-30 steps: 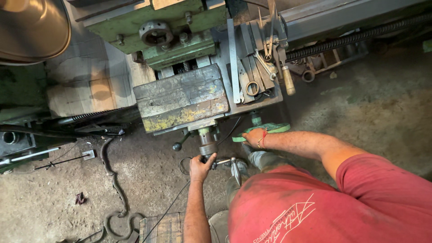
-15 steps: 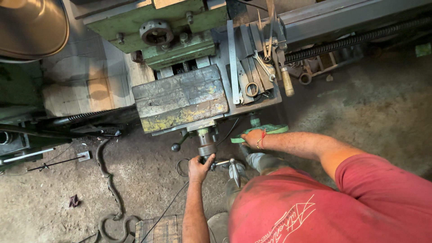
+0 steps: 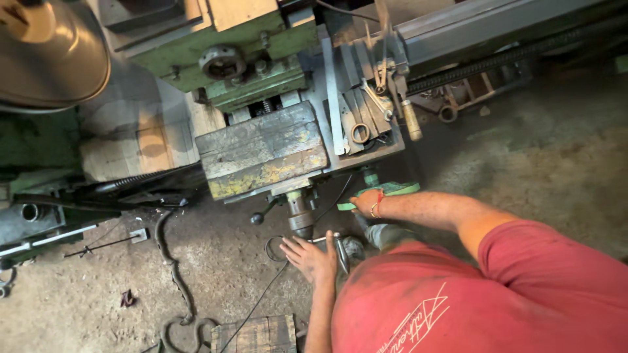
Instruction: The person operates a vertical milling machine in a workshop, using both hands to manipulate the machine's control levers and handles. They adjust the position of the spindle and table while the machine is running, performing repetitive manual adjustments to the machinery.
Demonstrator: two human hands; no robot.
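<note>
While the right hand (image 3: 364, 201) grips a green handwheel (image 3: 386, 191), the left hand (image 3: 313, 257) spreads open

We record a metalworking shop. Evidence: a heavy green machine tool (image 3: 222, 59) with a worn, paint-chipped carriage block (image 3: 261, 153) and long lead screws (image 3: 497, 62); wrenches and hand tools (image 3: 369, 111) lying on its tray; a gritty, oil-stained concrete floor (image 3: 78, 307) with a wrought scroll of bent iron (image 3: 176, 294).

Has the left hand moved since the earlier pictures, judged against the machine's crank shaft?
Yes. The left hand was closed up at the crank shaft; now it lies lower, fingers spread, clear below it.
</note>
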